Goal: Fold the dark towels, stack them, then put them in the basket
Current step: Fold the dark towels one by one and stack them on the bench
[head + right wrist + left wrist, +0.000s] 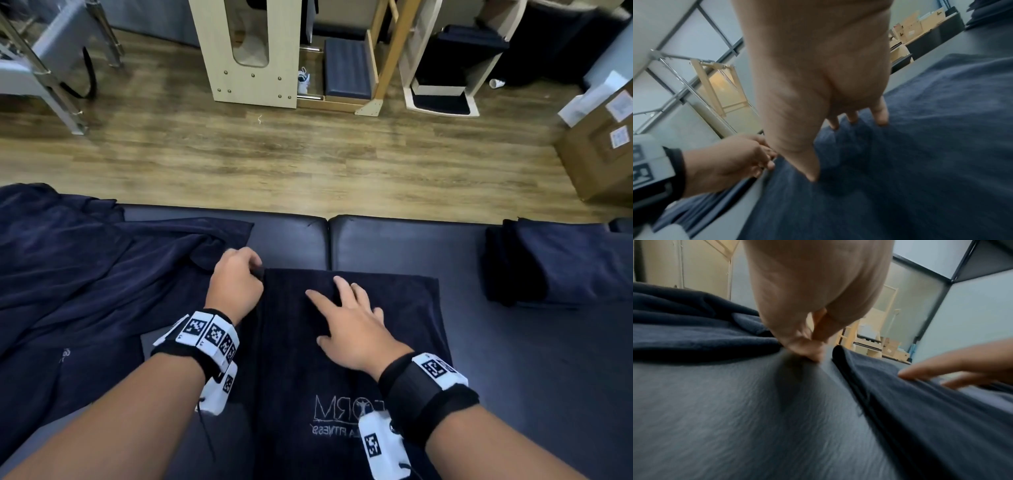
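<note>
A dark navy towel [394,325] with a stitched logo lies folded lengthwise on the padded table [513,377]. My right hand [342,301] rests flat on its far half, fingers spread and straight [881,116]. My left hand [255,270] sits at the towel's far left corner with fingers curled. In the left wrist view its fingertips [812,353] touch the pad just beside the towel's edge [842,360], with nothing seen between them. A heap of unfolded dark towels [68,274] lies to the left. A folded stack [561,263] sits at the right. No basket is in view.
The table's far edge [308,214] borders a wooden floor. Beyond it stand pale wooden frames [253,51]. Cardboard boxes [603,144] are at the far right. Bare pad shows between the towel and the folded stack.
</note>
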